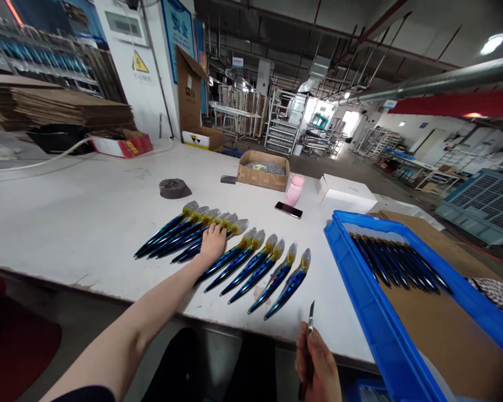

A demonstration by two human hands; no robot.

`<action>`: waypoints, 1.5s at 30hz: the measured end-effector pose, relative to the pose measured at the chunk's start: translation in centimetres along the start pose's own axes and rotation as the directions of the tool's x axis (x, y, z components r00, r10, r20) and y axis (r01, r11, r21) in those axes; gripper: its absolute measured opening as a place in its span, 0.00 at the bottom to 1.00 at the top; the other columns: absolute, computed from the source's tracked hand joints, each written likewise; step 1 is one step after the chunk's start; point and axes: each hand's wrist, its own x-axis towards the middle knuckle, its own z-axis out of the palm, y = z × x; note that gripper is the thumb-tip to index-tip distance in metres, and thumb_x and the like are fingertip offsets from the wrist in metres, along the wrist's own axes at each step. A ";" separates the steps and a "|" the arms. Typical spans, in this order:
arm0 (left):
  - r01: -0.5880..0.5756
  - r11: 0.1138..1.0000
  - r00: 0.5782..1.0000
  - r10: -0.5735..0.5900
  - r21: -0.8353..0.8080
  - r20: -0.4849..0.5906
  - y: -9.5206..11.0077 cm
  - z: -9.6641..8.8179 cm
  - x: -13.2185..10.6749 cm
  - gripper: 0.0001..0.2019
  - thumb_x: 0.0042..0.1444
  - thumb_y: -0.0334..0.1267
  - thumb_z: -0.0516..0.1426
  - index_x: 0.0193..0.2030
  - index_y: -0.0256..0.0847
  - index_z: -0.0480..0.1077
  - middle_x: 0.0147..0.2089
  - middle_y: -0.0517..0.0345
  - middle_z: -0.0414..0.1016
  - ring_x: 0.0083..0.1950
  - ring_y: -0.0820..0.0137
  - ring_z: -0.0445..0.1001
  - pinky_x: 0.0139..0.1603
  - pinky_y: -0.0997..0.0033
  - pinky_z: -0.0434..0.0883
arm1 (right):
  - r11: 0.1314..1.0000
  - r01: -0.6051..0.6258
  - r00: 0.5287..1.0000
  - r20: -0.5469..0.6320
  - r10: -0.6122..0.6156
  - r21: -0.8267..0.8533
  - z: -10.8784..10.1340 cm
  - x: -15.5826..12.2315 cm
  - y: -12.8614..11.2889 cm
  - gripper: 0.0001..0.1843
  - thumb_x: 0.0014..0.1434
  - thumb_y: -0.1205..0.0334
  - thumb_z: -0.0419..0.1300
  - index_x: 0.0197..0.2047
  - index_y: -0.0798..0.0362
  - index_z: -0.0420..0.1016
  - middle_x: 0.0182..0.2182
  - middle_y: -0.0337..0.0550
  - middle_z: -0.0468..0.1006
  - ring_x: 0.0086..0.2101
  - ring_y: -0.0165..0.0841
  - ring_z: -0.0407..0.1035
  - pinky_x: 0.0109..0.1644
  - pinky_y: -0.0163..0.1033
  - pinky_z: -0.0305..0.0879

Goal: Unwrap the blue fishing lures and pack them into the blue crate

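Blue-black fishing lures (279,281) with yellow necks and clear, greyish head ends lie side by side in a slanting row on the white table. My left hand (213,243) reaches into the middle of this row, its fingers curled down on a lure near the yellow end. The palm side and part of that lure are hidden under the hand. By the table's front edge, my right hand (317,363) is closed around a craft knife (311,315), blade pointing up and away from me. The knife touches no lure.
On my right is a blue crate (360,301) holding more lures (396,259) on cardboard. Farther back are a dark grey lump (174,188), a cleaver-like blade (228,179), a cardboard box (263,177), a pink bottle (294,190), a phone (289,210) and a white box (346,192).
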 end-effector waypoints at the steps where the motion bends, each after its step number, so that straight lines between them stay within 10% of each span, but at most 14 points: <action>1: -0.005 1.000 1.000 0.005 -0.015 0.000 -0.1 -0.5 -0.6 0.20 0.57 0.31 0.53 0.56 0.35 0.68 0.63 0.37 0.65 0.68 0.47 0.56 0.62 0.48 0.61 | 1.000 0.005 1.000 0.014 -0.005 -0.027 0.2 -0.3 0.0 0.27 0.42 0.45 0.74 0.42 0.51 0.80 0.28 0.41 0.81 0.18 0.24 0.66 0.18 0.27 0.57; 10: 0.000 0.882 0.991 -0.062 -0.471 -0.115 -0.2 -9.8 -13.4 0.23 0.57 0.41 0.53 0.59 0.42 0.62 0.53 0.53 0.76 0.50 0.61 0.77 0.51 0.66 0.74 | 0.968 0.044 0.941 0.335 0.043 -0.247 5.5 -2.2 1.4 0.28 0.48 0.39 0.68 0.42 0.55 0.80 0.26 0.38 0.73 0.16 0.20 0.53 0.16 0.28 0.46; 18: -0.064 0.805 0.990 -0.021 -0.590 -0.137 1.4 -10.0 -19.5 0.22 0.56 0.36 0.53 0.59 0.47 0.64 0.54 0.53 0.74 0.56 0.61 0.73 0.57 0.61 0.72 | 0.938 0.092 0.791 0.597 0.135 -0.333 11.3 -5.0 2.8 0.21 0.60 0.43 0.60 0.41 0.54 0.77 0.26 0.34 0.70 0.17 0.19 0.52 0.18 0.27 0.45; 27: -0.203 0.780 0.973 0.093 -0.592 -0.211 1.9 -10.0 -20.4 0.22 0.59 0.32 0.53 0.60 0.48 0.63 0.54 0.54 0.72 0.55 0.63 0.72 0.55 0.64 0.73 | 0.953 0.006 0.828 0.535 0.165 -0.304 10.7 -5.5 3.3 0.21 0.57 0.43 0.63 0.38 0.55 0.77 0.22 0.31 0.65 0.16 0.18 0.48 0.17 0.27 0.38; 36: -0.341 0.825 0.940 0.287 -0.451 -0.185 0.8 -10.4 -20.4 0.26 0.60 0.30 0.52 0.65 0.47 0.57 0.56 0.51 0.71 0.55 0.64 0.71 0.54 0.67 0.71 | 0.968 0.216 0.880 0.454 -0.137 -0.128 10.4 -2.0 -0.4 0.21 0.55 0.43 0.65 0.39 0.53 0.79 0.23 0.33 0.66 0.16 0.19 0.50 0.17 0.28 0.42; 41: -0.480 0.847 0.877 0.468 -0.228 -0.109 -3.7 -10.2 -15.1 0.28 0.57 0.31 0.54 0.65 0.46 0.60 0.56 0.47 0.71 0.55 0.58 0.70 0.54 0.59 0.68 | 0.934 0.240 0.945 0.286 -0.161 -0.265 5.3 1.2 -4.1 0.22 0.48 0.43 0.69 0.35 0.54 0.80 0.19 0.32 0.62 0.16 0.20 0.49 0.17 0.28 0.40; 45: -0.147 0.982 0.984 0.157 -0.117 0.086 -5.0 -7.4 -9.9 0.26 0.58 0.32 0.52 0.65 0.39 0.60 0.55 0.43 0.70 0.55 0.56 0.70 0.56 0.58 0.68 | 0.961 0.274 0.959 -0.063 -0.275 -0.021 -0.4 3.2 -6.0 0.22 0.36 0.49 0.76 0.35 0.51 0.81 0.22 0.36 0.69 0.17 0.21 0.51 0.16 0.29 0.46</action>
